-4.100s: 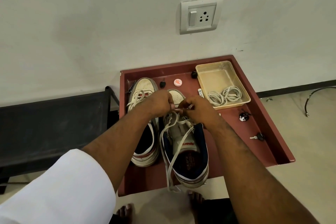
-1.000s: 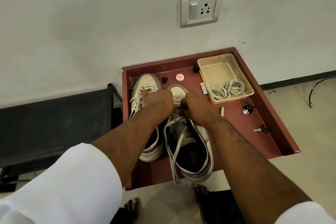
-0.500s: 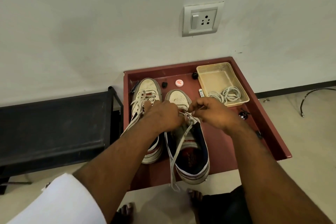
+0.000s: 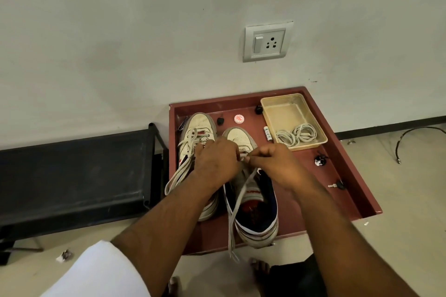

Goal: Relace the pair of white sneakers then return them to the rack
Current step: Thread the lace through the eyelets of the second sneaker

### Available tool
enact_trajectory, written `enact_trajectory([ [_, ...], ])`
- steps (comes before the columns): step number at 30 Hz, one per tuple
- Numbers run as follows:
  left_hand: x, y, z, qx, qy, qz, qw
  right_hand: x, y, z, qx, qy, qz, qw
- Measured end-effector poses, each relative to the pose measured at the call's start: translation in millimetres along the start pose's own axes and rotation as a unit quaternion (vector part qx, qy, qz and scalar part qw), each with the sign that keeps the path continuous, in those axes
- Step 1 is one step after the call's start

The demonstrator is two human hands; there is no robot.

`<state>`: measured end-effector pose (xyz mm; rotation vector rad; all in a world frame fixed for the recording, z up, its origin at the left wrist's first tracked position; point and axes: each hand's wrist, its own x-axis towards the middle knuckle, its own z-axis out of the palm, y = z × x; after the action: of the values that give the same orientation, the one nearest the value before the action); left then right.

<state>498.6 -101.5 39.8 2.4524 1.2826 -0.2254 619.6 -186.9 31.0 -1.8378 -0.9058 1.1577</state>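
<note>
Two white sneakers stand side by side, toes toward the wall, on a dark red tray (image 4: 347, 171) on the floor. The right sneaker (image 4: 251, 198) lies directly under both hands, which meet over its lace holes. The left hand (image 4: 217, 161) is curled, knuckles up, its fingers closed on the lace (image 4: 239, 202) of that shoe; the right hand (image 4: 275, 164) is curled too, thumb and forefinger pinching the same lace just beside the left hand's fingertips. Both forearms reach forward from the bottom of the view, a white sleeve (image 4: 101, 272) on the left arm.

From the pinch, the lace runs loose down the tongue, over the heel and past the tray's near edge to the floor. The left sneaker (image 4: 198, 132) sits just left of the hands, its own lace hanging in a loop over its side.

The hands hide which lace holes are being worked, and the left forearm covers the left sneaker's heel. A beige bin (image 4: 284, 113) holding coiled white cords (image 4: 296, 135) sits in the tray's far right corner.
</note>
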Motion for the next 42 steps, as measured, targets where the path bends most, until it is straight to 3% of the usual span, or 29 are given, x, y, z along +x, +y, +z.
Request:
enact_trajectory([
  [2, 5.9, 0.5, 0.4, -0.031, -0.003, -0.029, 0.999, -0.2, 2.1, -7.9, 0.042, -0.039, 0.048, 0.997],
  [5, 18.0, 2.8, 1.0, -0.129, 0.056, -0.048, 0.989, 16.1, 12.6, -14.3, 0.115, 0.056, 0.053, 0.990],
  [7, 24.5, 6.2, -0.9, -0.153, 0.049, -0.036, 0.986, 28.2, 18.6, -13.3, 0.063, 0.086, 0.027, 0.994],
  [11, 29.4, 11.5, 5.2, 0.034, -0.042, -0.032, 0.998, 42.7, 24.3, -2.8, -0.129, 0.018, 0.043, 0.990],
  [19, 23.9, 19.4, 18.2, 0.225, -0.057, -0.016, 0.973, 45.2, 19.5, 11.5, -0.375, 0.030, -0.006, 0.927],
  [24, 18.9, 23.0, 18.7, 0.228, -0.066, -0.010, 0.971, 45.6, 22.1, 13.2, -0.328, 0.097, -0.012, 0.940],
  [31, 16.8, 9.1, 9.8, 0.229, -0.057, 0.000, 0.972, 49.0, 36.1, -5.6, -0.200, 0.139, 0.056, 0.968],
  [33, 15.2, 7.3, 3.3, 0.165, -0.058, -0.014, 0.984, 50.1, 40.8, -4.7, -0.165, 0.137, 0.046, 0.976],
  [35, 10.6, 8.8, -7.5, -0.011, -0.042, -0.056, 0.998, 45.3, 43.6, -3.7, -0.105, 0.133, 0.048, 0.984],
  [37, -0.1, 11.9, -19.9, -0.188, -0.051, -0.088, 0.977, 33.9, 40.3, -3.8, -0.015, 0.148, 0.047, 0.988],
  [40, -32.2, 21.9, -36.9, -0.309, -0.072, -0.111, 0.942, -6.3, 20.4, -5.5, 0.021, 0.213, -0.018, 0.977],
  [42, -52.8, 27.2, -42.1, -0.384, -0.085, -0.130, 0.910, -38.0, 13.6, 1.3, 0.048, 0.216, -0.043, 0.974],
])
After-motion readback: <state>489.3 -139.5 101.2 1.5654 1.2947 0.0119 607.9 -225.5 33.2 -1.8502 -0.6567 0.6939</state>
